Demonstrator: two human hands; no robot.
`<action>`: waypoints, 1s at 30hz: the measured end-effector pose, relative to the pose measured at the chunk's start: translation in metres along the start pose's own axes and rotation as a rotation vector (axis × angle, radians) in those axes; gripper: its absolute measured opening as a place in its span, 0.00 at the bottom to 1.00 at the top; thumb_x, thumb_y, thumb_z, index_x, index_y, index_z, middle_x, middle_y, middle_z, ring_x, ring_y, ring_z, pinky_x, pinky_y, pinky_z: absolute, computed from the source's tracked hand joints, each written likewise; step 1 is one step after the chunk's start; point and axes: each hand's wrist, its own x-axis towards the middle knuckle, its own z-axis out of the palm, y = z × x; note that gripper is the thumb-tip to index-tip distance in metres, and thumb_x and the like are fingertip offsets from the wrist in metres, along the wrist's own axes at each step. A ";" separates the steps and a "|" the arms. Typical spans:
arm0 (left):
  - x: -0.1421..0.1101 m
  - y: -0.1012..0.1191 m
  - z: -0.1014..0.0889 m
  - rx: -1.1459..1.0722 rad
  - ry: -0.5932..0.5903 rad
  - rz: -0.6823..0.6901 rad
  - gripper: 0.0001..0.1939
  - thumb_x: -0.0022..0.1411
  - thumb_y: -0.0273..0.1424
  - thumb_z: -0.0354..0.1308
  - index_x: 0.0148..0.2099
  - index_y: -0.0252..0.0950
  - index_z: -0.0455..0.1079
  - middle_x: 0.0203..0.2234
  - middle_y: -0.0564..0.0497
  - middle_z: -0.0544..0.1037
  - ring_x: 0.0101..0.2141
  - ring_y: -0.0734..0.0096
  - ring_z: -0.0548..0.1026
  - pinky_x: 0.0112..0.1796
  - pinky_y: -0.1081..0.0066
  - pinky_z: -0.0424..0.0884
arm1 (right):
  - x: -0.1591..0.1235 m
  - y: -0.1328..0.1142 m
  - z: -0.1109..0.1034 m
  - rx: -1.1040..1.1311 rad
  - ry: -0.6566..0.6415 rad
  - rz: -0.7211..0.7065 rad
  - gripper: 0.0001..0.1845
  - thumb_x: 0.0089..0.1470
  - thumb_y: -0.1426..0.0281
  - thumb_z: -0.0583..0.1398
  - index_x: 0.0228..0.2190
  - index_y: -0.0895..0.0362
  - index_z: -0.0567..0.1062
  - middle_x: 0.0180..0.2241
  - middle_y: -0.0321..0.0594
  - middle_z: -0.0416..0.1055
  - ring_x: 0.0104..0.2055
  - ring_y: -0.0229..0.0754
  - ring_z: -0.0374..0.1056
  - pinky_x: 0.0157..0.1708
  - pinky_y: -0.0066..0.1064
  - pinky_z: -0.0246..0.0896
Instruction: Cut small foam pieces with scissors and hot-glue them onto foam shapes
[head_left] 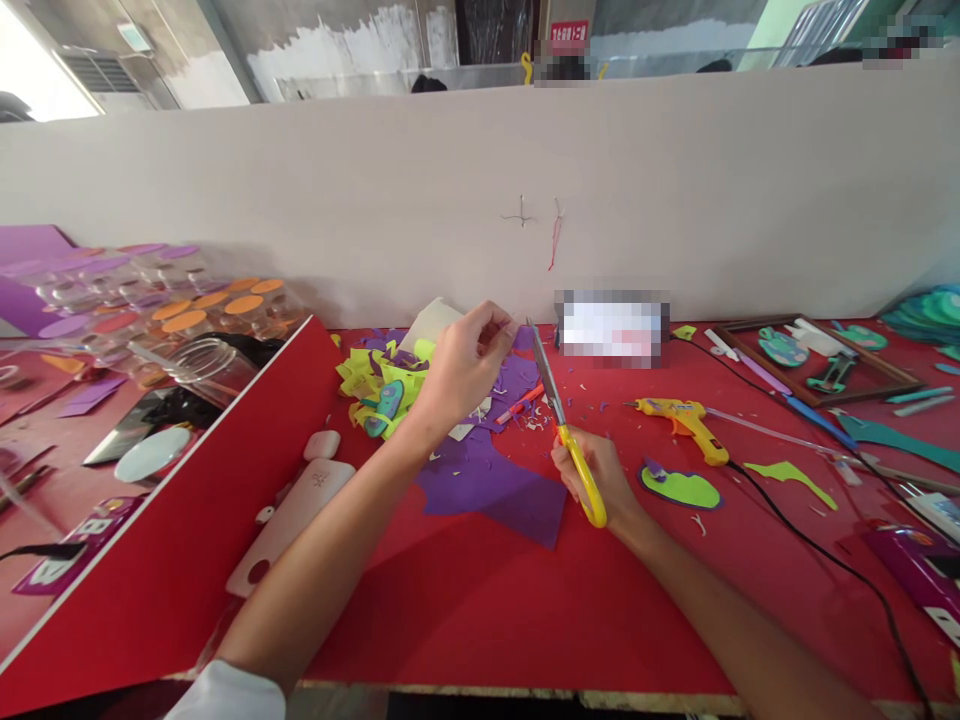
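My right hand [592, 475] is closed on the yellow handles of a pair of scissors [559, 415], blades pointing up and away toward my left hand. My left hand [461, 365] is raised above the red table [480, 600], fingertips pinched together near the blade tips on something too small to make out. Under both hands lies a purple foam sheet [491, 485] with small cut scraps around it. A heap of yellow-green foam offcuts [375, 385] sits just left of my left hand.
A yellow glue gun [686, 420] with a black cord lies right of the scissors, beside a green and purple foam shape [679, 487]. A wooden frame [817, 355] with craft pieces sits far right. Clear jars [195, 320] and a white case [289, 520] stand left. A beige partition [480, 190] backs the table.
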 end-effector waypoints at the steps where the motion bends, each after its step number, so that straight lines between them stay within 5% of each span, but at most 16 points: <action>1: 0.000 0.000 0.000 0.007 0.009 0.008 0.08 0.68 0.28 0.53 0.33 0.37 0.64 0.24 0.55 0.68 0.26 0.75 0.63 0.29 0.71 0.61 | 0.000 -0.001 0.000 -0.005 -0.004 0.002 0.31 0.57 0.38 0.55 0.24 0.52 0.61 0.13 0.28 0.53 0.16 0.34 0.50 0.15 0.28 0.41; 11: 0.000 -0.006 -0.007 0.032 0.054 0.043 0.07 0.70 0.29 0.52 0.38 0.38 0.69 0.26 0.53 0.68 0.27 0.74 0.63 0.30 0.70 0.60 | -0.001 -0.005 -0.002 0.001 -0.039 0.021 0.28 0.55 0.41 0.58 0.23 0.51 0.61 0.13 0.29 0.55 0.15 0.35 0.52 0.15 0.29 0.44; 17: 0.002 -0.006 -0.006 -0.045 0.013 0.057 0.05 0.66 0.26 0.54 0.38 0.37 0.71 0.33 0.48 0.72 0.33 0.72 0.69 0.34 0.71 0.68 | 0.006 0.014 0.007 0.090 -0.039 -0.050 0.33 0.57 0.35 0.51 0.33 0.53 0.66 0.19 0.30 0.59 0.17 0.36 0.55 0.18 0.31 0.51; 25: 0.000 -0.013 0.006 -0.352 -0.176 -0.106 0.03 0.73 0.29 0.47 0.42 0.39 0.58 0.31 0.53 0.75 0.24 0.79 0.76 0.28 0.74 0.74 | 0.009 0.021 0.008 0.063 -0.057 -0.089 0.38 0.56 0.30 0.45 0.34 0.53 0.66 0.22 0.32 0.61 0.19 0.36 0.55 0.20 0.31 0.54; 30: -0.003 -0.009 0.010 -0.291 -0.155 -0.101 0.04 0.71 0.27 0.50 0.40 0.39 0.59 0.24 0.56 0.73 0.19 0.80 0.73 0.22 0.77 0.69 | 0.008 0.016 0.009 0.049 -0.064 -0.105 0.37 0.57 0.31 0.45 0.34 0.52 0.65 0.26 0.35 0.65 0.21 0.37 0.57 0.21 0.31 0.56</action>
